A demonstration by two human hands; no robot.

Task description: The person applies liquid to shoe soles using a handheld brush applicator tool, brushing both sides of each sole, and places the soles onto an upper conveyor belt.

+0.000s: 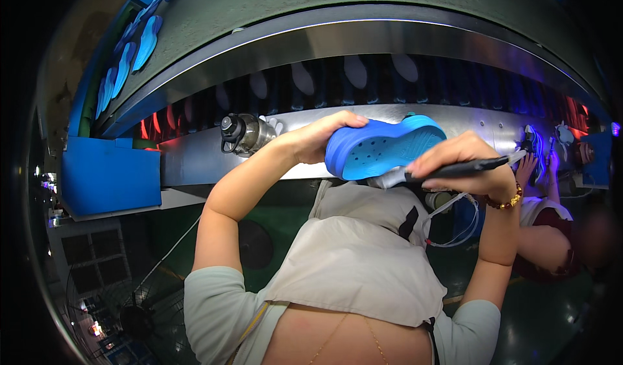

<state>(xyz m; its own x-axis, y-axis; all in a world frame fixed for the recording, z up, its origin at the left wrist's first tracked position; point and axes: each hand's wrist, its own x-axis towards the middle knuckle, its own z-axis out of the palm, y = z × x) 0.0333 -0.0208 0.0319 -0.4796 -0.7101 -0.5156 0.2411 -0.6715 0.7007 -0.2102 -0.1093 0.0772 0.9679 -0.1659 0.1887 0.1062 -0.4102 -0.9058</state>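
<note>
Left grip (319, 138) clamps the blue clog (388, 147), right grip (466, 160) the black-handled brush (479, 166); if the left slackens, the brush could skid off the clog's near side.

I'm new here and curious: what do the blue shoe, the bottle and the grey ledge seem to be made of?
Blue shoe: probably moulded foam or rubber, satin finish; its walls look smooth, without visible stitching.
Bottle: clear plastic or glass, glossy; the body is see-through.
Grey ledge: likely bare metal, satin; it shows soft bright reflections.
</note>
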